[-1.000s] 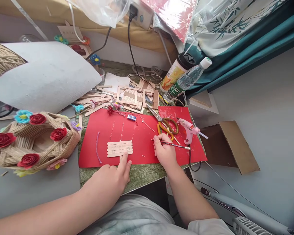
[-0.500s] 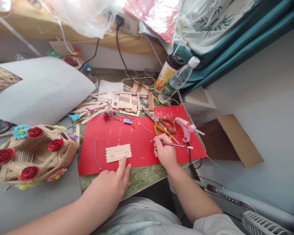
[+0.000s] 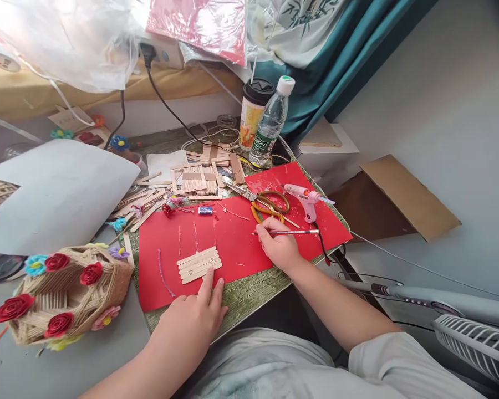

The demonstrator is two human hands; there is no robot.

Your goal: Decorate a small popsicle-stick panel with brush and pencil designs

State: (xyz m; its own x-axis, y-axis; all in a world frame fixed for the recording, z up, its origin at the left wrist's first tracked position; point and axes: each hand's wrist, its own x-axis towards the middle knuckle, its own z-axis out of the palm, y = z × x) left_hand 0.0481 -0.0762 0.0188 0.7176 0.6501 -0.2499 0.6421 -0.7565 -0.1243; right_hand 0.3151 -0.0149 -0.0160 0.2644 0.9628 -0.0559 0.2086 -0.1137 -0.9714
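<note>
Several pale craft sticks lie side by side as a small panel [image 3: 198,265] on the red sheet [image 3: 237,244], with pencil-like stars and faint marks on it. The index finger of my left hand [image 3: 197,313] rests on the panel's lower edge; its fingers are apart and it grips nothing. My right hand [image 3: 278,246] is closed round a pencil [image 3: 299,232], whose tip points left, above the red sheet and right of the panel. Beyond that hand lie scissors [image 3: 270,202] with orange-brown handles. A blue-and-white eraser [image 3: 205,210] sits behind the panel.
A pink glue gun [image 3: 307,199] lies at the right. Behind are loose sticks [image 3: 149,205], stick frames [image 3: 197,180], a water bottle [image 3: 270,127] and a lidded cup [image 3: 251,113]. A twine basket with flowers [image 3: 75,293] stands at the left, near white paper [image 3: 70,194].
The camera view has turned, so the scene appears tilted and shifted. My left finger stays on the panel, and my right hand still holds the pencil.
</note>
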